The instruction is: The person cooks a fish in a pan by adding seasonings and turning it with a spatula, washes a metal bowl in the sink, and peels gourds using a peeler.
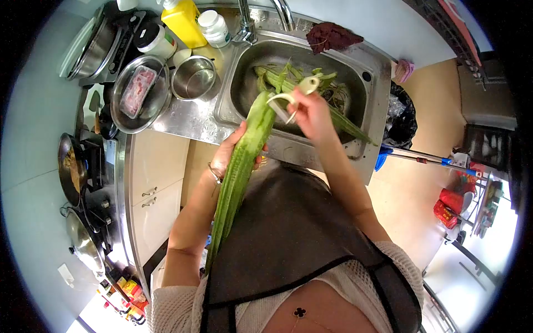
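Note:
My left hand (230,150) is wrapped around the middle of a long ridged luffa (240,166), which slants from the sink down along my apron. Near its upper end the luffa's skin is paler and smoother, while dark green ridges run along the lower part. In my right hand (313,115) is a cream-coloured peeler (308,85), its head close to the luffa's upper end; whether the blade touches is unclear. Below both hands, the steel sink (239,72) holds green peel strips (280,77) and another ridged luffa (350,125) lying across its right front edge.
Left of the sink stand a steel pot (194,77) and a steel bowl (117,114) with a packet of meat (139,91). Bottles (184,23) and the faucet (244,25) line the back. A dark cloth (333,38) lies behind the sink; a black-bagged bin (408,122) stands right.

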`<act>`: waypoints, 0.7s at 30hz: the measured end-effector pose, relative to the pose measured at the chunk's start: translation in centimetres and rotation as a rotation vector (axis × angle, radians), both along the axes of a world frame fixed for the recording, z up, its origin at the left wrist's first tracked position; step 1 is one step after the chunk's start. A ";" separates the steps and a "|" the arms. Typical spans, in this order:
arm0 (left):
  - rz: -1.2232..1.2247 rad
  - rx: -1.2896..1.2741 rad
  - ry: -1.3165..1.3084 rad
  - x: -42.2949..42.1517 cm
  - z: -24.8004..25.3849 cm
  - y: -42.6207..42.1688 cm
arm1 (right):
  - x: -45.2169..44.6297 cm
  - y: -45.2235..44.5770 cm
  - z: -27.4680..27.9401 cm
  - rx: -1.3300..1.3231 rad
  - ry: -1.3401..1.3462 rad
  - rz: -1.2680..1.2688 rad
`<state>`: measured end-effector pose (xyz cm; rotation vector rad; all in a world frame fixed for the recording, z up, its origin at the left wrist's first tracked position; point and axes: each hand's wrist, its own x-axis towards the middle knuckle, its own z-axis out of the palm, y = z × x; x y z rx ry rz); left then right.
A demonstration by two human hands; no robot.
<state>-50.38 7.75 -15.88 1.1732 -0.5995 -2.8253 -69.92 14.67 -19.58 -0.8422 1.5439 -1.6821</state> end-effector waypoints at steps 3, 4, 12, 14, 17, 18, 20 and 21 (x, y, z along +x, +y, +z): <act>-0.048 -0.079 0.001 -0.2 -0.1 0.3 | 2.6 0.5 3.9 0.017 -0.642 0.279; -0.053 -0.082 0.003 -0.3 0.1 0.3 | 2.1 0.1 3.7 0.013 -0.640 0.274; -0.030 -0.032 0.041 1.3 0.6 1.5 | -7.2 -1.0 -5.2 0.173 -0.829 -0.312; -0.003 -0.059 -0.074 0.8 1.0 1.2 | -5.6 0.3 -3.4 -0.017 -0.897 -0.259; -0.104 -0.203 0.041 0.2 0.8 -0.7 | -3.8 1.5 -1.3 -0.184 -0.894 -0.370; -0.099 -0.144 0.071 -0.2 0.8 -1.2 | -2.9 1.6 0.6 -0.117 -0.896 -0.377; -0.142 -0.167 0.162 -0.4 -1.0 -2.4 | -0.1 1.5 3.8 -0.148 -0.825 -0.324; -0.185 -0.189 0.252 -0.6 -1.7 -2.8 | 1.3 1.6 5.0 -0.175 -0.755 -0.271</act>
